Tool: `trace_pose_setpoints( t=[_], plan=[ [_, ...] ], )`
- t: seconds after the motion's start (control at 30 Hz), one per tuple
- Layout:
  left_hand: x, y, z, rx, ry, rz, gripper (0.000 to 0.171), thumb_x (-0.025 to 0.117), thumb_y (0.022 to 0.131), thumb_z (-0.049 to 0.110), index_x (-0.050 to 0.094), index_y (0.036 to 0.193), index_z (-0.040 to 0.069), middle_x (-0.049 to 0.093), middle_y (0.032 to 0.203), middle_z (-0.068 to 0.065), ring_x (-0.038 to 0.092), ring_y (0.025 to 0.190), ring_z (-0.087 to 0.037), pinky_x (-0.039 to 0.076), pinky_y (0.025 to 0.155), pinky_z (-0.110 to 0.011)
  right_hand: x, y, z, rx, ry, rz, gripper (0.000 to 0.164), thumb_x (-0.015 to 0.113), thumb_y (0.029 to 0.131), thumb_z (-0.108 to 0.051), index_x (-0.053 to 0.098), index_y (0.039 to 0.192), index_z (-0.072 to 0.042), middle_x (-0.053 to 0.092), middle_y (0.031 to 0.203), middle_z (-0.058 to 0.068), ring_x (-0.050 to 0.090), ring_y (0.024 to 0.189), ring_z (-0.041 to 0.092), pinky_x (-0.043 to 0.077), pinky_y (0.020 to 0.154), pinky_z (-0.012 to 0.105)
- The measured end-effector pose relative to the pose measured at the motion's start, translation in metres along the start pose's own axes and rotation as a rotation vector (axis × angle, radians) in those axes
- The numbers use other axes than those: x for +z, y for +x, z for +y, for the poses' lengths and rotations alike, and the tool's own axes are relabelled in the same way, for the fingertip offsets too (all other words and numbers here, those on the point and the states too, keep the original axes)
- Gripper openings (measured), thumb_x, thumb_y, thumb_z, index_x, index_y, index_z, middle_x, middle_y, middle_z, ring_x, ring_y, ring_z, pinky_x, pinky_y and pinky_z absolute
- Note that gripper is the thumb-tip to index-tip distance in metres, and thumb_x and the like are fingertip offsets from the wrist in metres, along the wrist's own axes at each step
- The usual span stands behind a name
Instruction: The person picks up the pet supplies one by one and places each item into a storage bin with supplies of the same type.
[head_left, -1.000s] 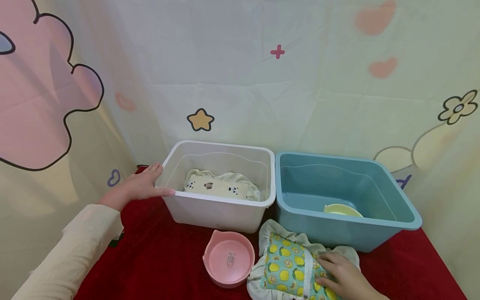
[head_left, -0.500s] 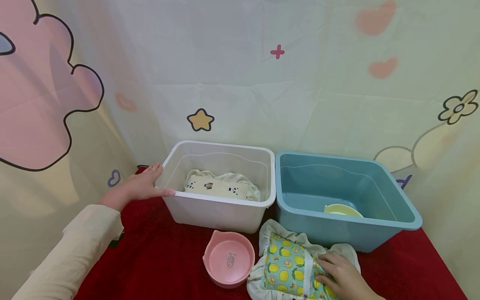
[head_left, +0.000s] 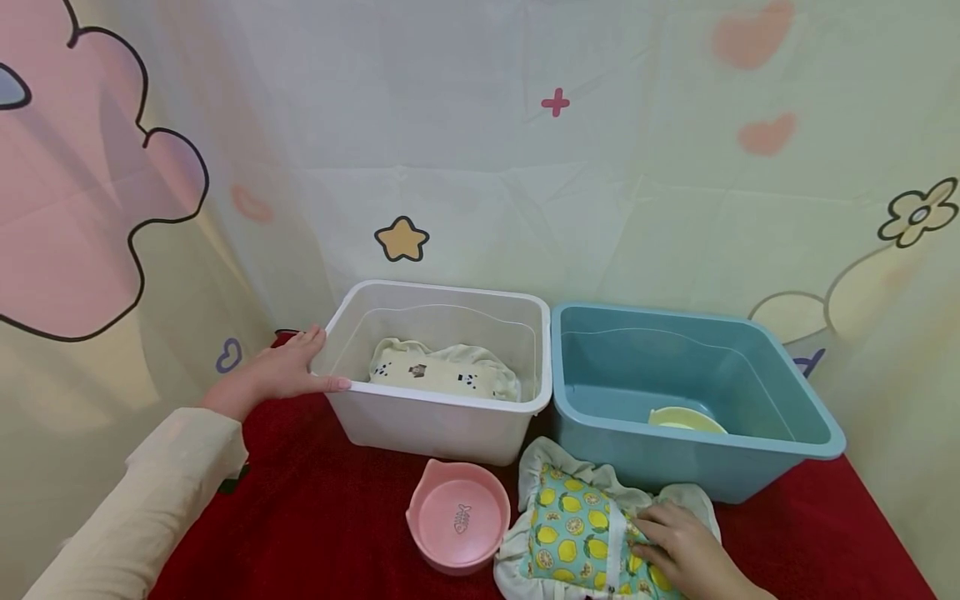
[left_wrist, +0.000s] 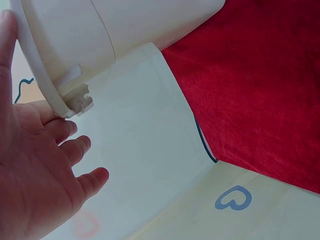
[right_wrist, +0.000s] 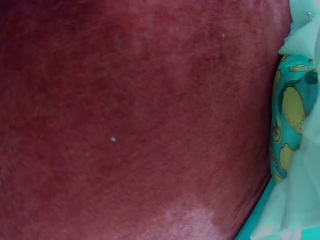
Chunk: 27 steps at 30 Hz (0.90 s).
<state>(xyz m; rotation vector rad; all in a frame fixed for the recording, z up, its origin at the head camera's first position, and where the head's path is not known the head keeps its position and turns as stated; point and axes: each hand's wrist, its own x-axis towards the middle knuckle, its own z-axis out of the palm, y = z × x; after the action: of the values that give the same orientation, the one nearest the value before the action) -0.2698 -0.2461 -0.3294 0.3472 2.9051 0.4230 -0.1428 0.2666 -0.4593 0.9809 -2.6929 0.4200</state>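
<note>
My left hand [head_left: 288, 367] rests on the near left corner of a white plastic bin [head_left: 435, 425], thumb along the front rim. In the left wrist view, my left fingers [left_wrist: 92, 182] spread loosely beside the bin's rim [left_wrist: 37, 65]. My right hand [head_left: 686, 542] lies on the right part of a small lemon-print cushion [head_left: 567, 525] with a pale ruffled edge and a white band across it. The right wrist view shows only the side of this cushion [right_wrist: 290, 112]; the hand is outside that view. A pink cat-eared bowl [head_left: 457, 521] sits just left of the cushion.
Inside the white bin is a cream ruffled cushion [head_left: 427, 375] with animal prints. A blue bin [head_left: 675, 462] stands to its right with a pale yellow bowl [head_left: 686, 419] inside. Red cloth [head_left: 315, 517] covers the table; a printed curtain [head_left: 480, 208] hangs behind.
</note>
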Motion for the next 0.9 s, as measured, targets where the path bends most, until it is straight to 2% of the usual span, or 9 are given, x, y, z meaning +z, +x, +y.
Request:
trace_pose_setpoints(
  t=[0.17,0.43,0.6,0.9],
  plan=[
    [0.0000,0.0004,0.0003,-0.001,0.009,-0.002,0.108,0.051,0.072,0.067,0.008,0.139,-0.006,0.006,0.144,-0.028,0.008,0.131,-0.047,0.013,0.096,-0.068,0.0017,0.0012,-0.0013,0.004,0.012,0.044,0.015,0.071,0.070,-0.018,0.067,0.084,-0.022,0.055,0.084,-0.019,0.046,0.074,-0.002,0.044,0.063,0.021],
    [-0.0016,-0.0015,0.0022,-0.002,0.002,-0.008,0.108,0.052,0.072,0.067,0.009,0.139,-0.006,0.006,0.144,-0.029,0.008,0.130,-0.047,0.013,0.096,-0.068,0.0026,0.0025,-0.0025,-0.092,0.011,0.178,0.025,0.075,0.061,-0.010,0.067,0.081,-0.022,0.056,0.081,-0.018,0.048,0.073,-0.002,0.039,0.066,0.011],
    [-0.0020,-0.0021,0.0027,-0.003,-0.002,-0.009,0.108,0.052,0.072,0.066,0.008,0.139,-0.006,0.006,0.144,-0.029,0.008,0.130,-0.047,0.012,0.096,-0.068,0.0004,0.0027,-0.0034,-0.097,0.015,0.193,0.027,0.075,0.060,-0.009,0.068,0.082,-0.021,0.057,0.081,-0.019,0.047,0.074,-0.002,0.036,0.071,0.006],
    [-0.0019,-0.0018,0.0027,-0.002,-0.005,-0.005,0.108,0.052,0.072,0.066,0.008,0.139,-0.005,0.007,0.144,-0.029,0.008,0.131,-0.047,0.013,0.096,-0.068,-0.0035,0.0045,-0.0059,-0.111,0.022,0.202,0.028,0.075,0.060,-0.008,0.069,0.084,-0.020,0.058,0.081,-0.018,0.048,0.075,-0.001,0.034,0.074,0.005]
  ],
)
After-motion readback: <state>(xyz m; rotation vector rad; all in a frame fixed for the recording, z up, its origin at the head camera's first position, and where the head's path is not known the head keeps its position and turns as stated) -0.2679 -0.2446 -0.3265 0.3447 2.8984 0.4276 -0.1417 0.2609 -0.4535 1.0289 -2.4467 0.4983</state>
